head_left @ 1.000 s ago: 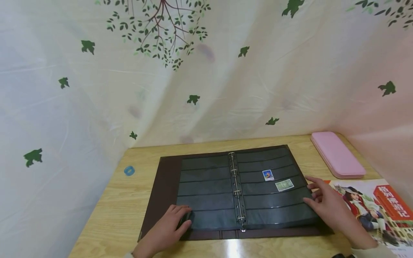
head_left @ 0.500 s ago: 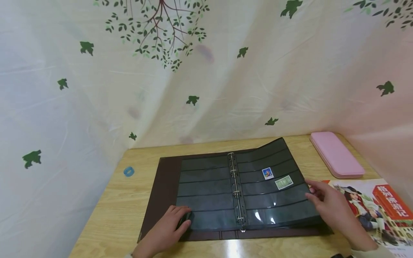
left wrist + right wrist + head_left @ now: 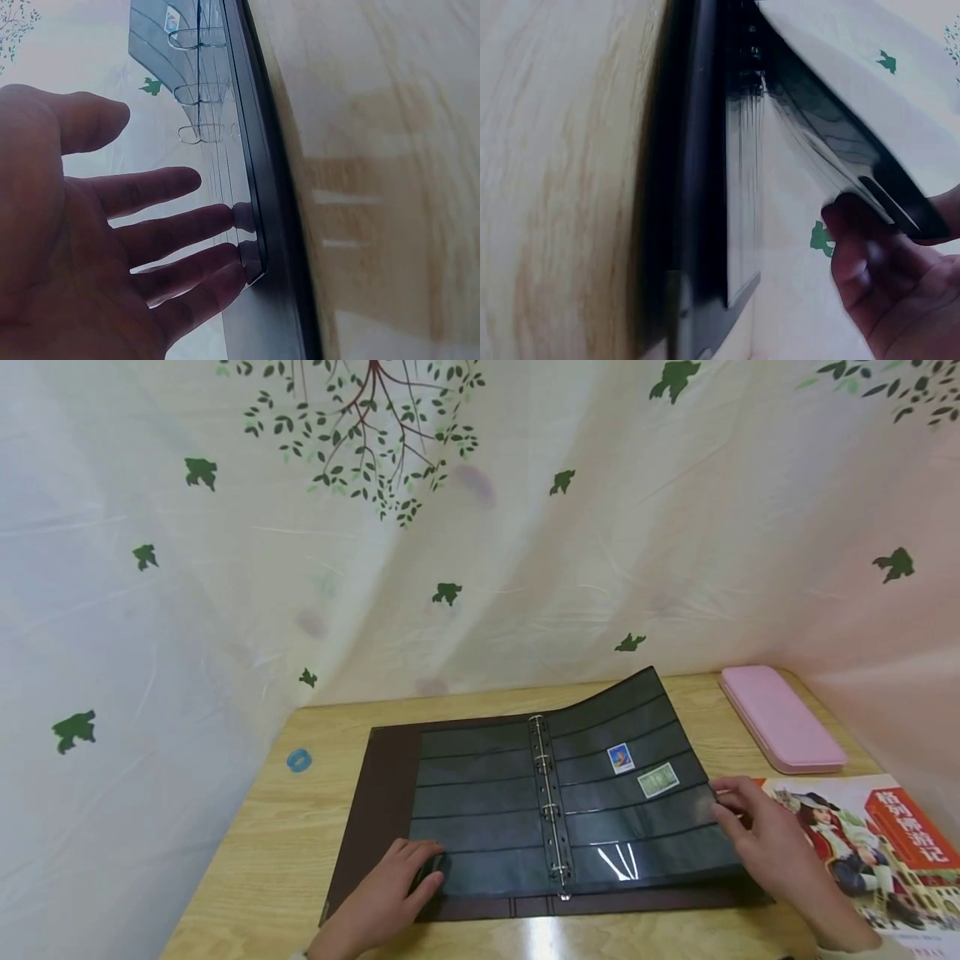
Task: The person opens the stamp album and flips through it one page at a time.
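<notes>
Album page (image 3: pixel 626 802), higher than before, right grip (image 3: pixel 768 837) pinching its edge

Two hands (image 3: pixel 392 887) (image 3: pixel 774 839), one binder (image 3: pixel 381 793), two stamps (image 3: pixel 621 758) (image 3: pixel 658 780)

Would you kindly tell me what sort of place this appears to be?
Perhaps a curtained-off desk corner, at home or in a makeshift studio: leaf-patterned cloth hangs behind a wooden table, which bears an open album and a pink case.
</notes>
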Demonstrator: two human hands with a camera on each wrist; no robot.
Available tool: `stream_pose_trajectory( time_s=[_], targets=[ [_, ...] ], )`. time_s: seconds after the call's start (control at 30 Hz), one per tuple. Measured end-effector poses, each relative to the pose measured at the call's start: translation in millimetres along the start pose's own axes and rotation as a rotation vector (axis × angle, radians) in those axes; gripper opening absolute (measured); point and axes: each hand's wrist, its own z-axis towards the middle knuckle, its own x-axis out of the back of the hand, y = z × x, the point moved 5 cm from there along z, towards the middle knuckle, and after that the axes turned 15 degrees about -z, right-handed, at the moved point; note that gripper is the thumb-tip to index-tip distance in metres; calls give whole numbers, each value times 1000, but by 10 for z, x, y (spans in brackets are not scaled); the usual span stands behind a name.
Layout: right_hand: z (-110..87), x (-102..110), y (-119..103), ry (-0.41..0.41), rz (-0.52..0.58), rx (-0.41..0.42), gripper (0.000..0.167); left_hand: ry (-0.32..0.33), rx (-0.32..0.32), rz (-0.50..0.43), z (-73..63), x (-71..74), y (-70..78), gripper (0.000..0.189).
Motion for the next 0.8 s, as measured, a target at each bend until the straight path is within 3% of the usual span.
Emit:
stream_pose_trajectory(
  time_s=[0.2,0.33,0.47,0.7,0.8],
  targets=[
    [20,102,-73,57,2,2,23,2,1,-3,5,-2,-18,39],
    [34,155,-114,48,12,-19,26,7,-4,-6,5,-3,-22,40],
    [15,185,-162,32,82,24,27,11,-4,-10,1,2,-18,40],
    [-25,171,-339,-20,469,304,46,17,-5,-21,-4,-6,-22,40],
    [-7,137,-389,-30,591,374,51,20,-2,-24,-10,-6,-21,41]
  ],
)
